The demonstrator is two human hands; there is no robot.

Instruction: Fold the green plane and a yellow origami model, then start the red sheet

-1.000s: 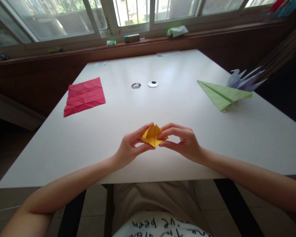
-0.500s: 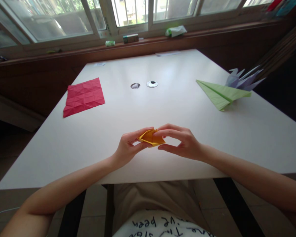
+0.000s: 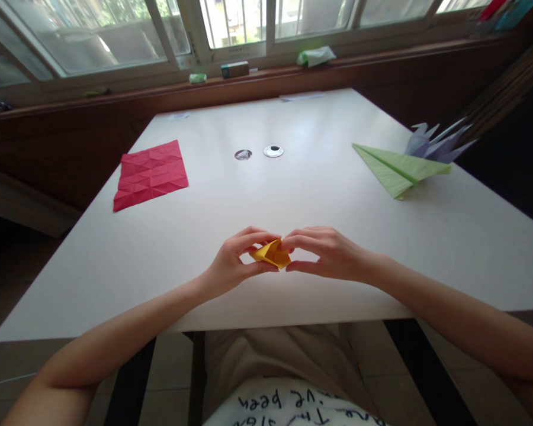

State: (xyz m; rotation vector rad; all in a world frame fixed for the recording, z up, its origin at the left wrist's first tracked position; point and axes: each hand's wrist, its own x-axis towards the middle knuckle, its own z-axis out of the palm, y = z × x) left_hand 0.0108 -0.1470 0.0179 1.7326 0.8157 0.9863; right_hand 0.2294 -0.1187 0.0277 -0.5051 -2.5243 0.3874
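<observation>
Above desk near edge: left hand, right hand both pinching yellow paper fold; hard squeeze risks crooked crease, tear.

White table under daylit windows; brown wooden sill, dark floor.

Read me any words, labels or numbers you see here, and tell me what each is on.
White shirt, bottom edge: black handwritten-style lettering, upside down to the camera and cut off; roughly "been" can be made out, the rest is not legible.
Small box on the windowsill: any print is too small to read.
Yellow folded paper, red paper, green paper plane: no text.
</observation>
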